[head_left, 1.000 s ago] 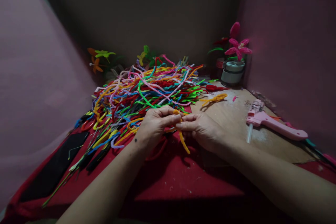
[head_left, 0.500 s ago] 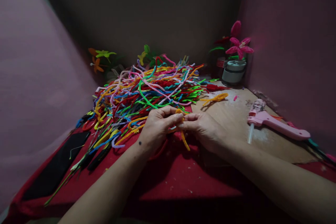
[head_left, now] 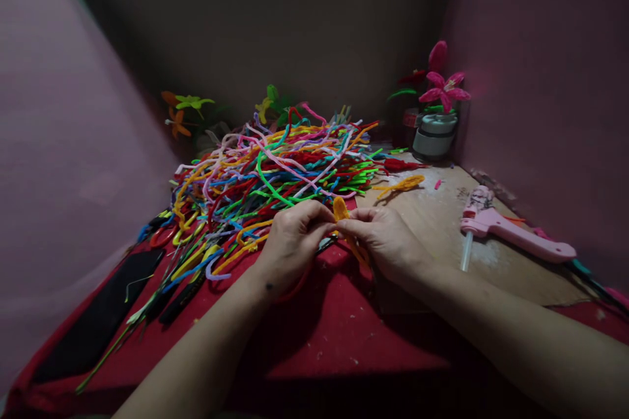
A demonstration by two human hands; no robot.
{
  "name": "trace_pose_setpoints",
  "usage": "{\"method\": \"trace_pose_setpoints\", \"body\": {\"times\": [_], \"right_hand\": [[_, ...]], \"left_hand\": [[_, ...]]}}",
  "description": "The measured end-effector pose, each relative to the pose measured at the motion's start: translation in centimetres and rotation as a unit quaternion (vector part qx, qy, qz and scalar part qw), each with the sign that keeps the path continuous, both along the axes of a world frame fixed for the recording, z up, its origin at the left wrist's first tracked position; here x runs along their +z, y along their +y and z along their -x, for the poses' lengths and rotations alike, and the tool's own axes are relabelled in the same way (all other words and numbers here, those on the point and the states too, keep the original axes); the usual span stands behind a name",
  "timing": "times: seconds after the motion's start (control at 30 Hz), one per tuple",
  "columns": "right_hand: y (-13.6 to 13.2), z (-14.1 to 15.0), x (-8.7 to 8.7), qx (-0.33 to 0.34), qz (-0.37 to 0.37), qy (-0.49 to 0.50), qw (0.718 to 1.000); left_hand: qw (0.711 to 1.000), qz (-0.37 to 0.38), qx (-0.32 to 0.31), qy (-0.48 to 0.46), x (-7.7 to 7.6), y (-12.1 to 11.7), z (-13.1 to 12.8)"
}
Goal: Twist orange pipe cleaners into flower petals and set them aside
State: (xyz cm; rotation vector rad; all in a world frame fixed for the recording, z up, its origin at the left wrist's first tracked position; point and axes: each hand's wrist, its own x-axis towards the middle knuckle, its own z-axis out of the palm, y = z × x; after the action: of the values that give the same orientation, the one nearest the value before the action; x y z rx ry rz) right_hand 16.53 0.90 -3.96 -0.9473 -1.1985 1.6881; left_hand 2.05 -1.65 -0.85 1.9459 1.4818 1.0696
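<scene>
Between both hands is an orange pipe cleaner (head_left: 341,209), bent into a narrow loop at the top, with its tails hanging below the fingers. My left hand (head_left: 297,236) pinches it from the left with thumb and forefinger. From the right, my right hand (head_left: 381,236) pinches it too, and the fingertips of both hands nearly meet. Part of the pipe cleaner is hidden behind the fingers. Just behind the hands lies a big heap of coloured pipe cleaners (head_left: 295,163). A finished orange looped piece (head_left: 400,186) rests on the board beyond my right hand.
A pink glue gun (head_left: 515,232) lies on the brown board (head_left: 427,236) at right. Pink pipe-cleaner flowers (head_left: 445,88) stand in a grey pot (head_left: 435,137) behind. On the red cloth (head_left: 344,340) at left are a black phone-like slab (head_left: 98,321), scissors handles (head_left: 164,234) and wire stems (head_left: 105,357).
The orange loop now shows upright above the fingertips, and its tails have swung slightly right. My hands stay in nearly the same place; the view has shifted a little.
</scene>
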Motion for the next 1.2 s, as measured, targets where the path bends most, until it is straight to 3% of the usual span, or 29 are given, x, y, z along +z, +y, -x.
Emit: {"method": "trace_pose_setpoints", "body": {"times": [0.1,0.2,0.3,0.43,0.6,0.77,0.87,0.97,1.03,1.1,1.2], "right_hand": [[-0.2,-0.1,0.3,-0.004,-0.01,-0.001,1.0],[-0.3,-0.1,0.6,-0.007,-0.003,0.001,1.0],[-0.4,-0.1,0.7,0.002,0.0,-0.007,1.0],[-0.4,0.0,0.3,0.049,0.012,-0.01,0.999],[-0.5,0.0,-0.1,0.066,0.015,-0.015,0.998],[-0.8,0.0,0.0,0.073,0.004,0.003,0.997],[-0.6,-0.2,0.4,0.048,0.002,0.005,0.999],[-0.2,-0.5,0.8,-0.011,-0.011,0.014,1.0],[0.0,-0.6,0.8,-0.032,-0.021,0.027,0.999],[0.3,-0.6,0.7,-0.037,-0.024,0.039,0.998],[0.5,-0.5,0.4,-0.036,-0.014,0.052,0.998]], "left_hand": [[1.0,-0.021,0.006,-0.003,-0.4,0.0,0.1],[0.994,0.068,-0.002,-0.083,-0.1,0.2,0.2],[0.97,0.158,-0.038,-0.179,0.4,0.4,0.3],[0.938,0.219,-0.069,-0.259,0.6,0.5,0.3],[0.95,0.18,-0.034,-0.255,0.1,0.0,-0.5],[0.947,0.179,-0.046,-0.262,0.1,0.1,-0.9],[0.975,0.126,0.003,-0.181,1.3,0.3,0.2],[0.995,0.088,0.041,0.006,2.6,-0.5,2.3],[0.975,0.098,-0.007,0.201,2.5,-1.6,3.6],[0.932,0.092,-0.025,0.351,1.5,-2.8,4.6],[0.887,0.061,-0.019,0.457,-0.5,-4.0,5.0]]}}
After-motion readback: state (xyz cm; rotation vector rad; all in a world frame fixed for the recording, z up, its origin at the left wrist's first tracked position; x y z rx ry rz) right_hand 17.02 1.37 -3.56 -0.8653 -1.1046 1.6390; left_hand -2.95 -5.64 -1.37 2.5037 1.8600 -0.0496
